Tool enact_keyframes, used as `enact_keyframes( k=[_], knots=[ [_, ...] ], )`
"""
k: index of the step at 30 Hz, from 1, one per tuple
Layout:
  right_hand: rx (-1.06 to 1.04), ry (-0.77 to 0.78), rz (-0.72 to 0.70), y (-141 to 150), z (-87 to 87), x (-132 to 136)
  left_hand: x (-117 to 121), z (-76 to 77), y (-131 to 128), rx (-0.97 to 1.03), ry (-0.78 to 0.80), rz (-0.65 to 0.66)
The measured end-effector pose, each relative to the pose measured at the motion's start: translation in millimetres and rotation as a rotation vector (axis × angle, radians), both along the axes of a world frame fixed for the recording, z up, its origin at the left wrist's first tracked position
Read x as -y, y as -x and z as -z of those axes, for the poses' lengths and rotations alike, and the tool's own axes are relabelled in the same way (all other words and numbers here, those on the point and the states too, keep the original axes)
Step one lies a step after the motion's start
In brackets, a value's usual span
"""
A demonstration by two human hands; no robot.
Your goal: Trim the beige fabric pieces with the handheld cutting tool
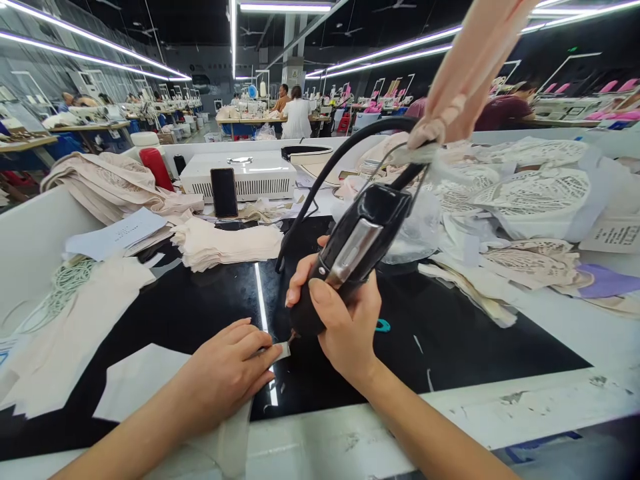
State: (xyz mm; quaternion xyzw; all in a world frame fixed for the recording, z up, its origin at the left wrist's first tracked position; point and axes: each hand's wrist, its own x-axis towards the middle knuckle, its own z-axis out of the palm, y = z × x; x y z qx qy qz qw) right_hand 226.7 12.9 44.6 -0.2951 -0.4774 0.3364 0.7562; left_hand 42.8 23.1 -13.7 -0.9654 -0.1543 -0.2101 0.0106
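My right hand [345,313] is wrapped round a black corded hand tool [360,233] with a silver lever on its body. The tool slants down to the left, and its small copper-coloured tip [293,337] is close to the end of a pale fabric strip [283,351]. My left hand [225,367] holds this strip against the black glossy board [410,360], fingers close together; the strip's rest passes under the hand towards the table's front edge. A knotted pink cloth [460,73] holds the tool up from above, and a black cable [320,180] curves away from it.
Stacked pale fabric pieces [225,243] lie behind the left hand, and a white cut piece [145,377] beside it. A phone [224,193] leans on a white box [245,177]. Lace cups [535,193] are heaped at right. A teal ring-shaped item [383,325] lies near the right hand.
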Motion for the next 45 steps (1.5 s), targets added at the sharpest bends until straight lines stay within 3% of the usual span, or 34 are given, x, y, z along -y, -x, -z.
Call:
enact_keyframes(
  k=[7,13,31,45],
  knots=[
    [0.001,-0.042,-0.067,-1,1.4,8,0,-0.6,0,0.005,0.0,0.003],
    [0.024,0.016,-0.013,1,0.9,8,0,-4.0,0,-0.024,0.01,0.002],
    [0.043,-0.01,-0.013,-4,3.3,16,14,-2.3,29,0.001,0.063,-0.066],
    [-0.01,-0.007,-0.016,-1,-4.1,7,20,-0.7,25,0.065,0.144,-0.099]
  ],
)
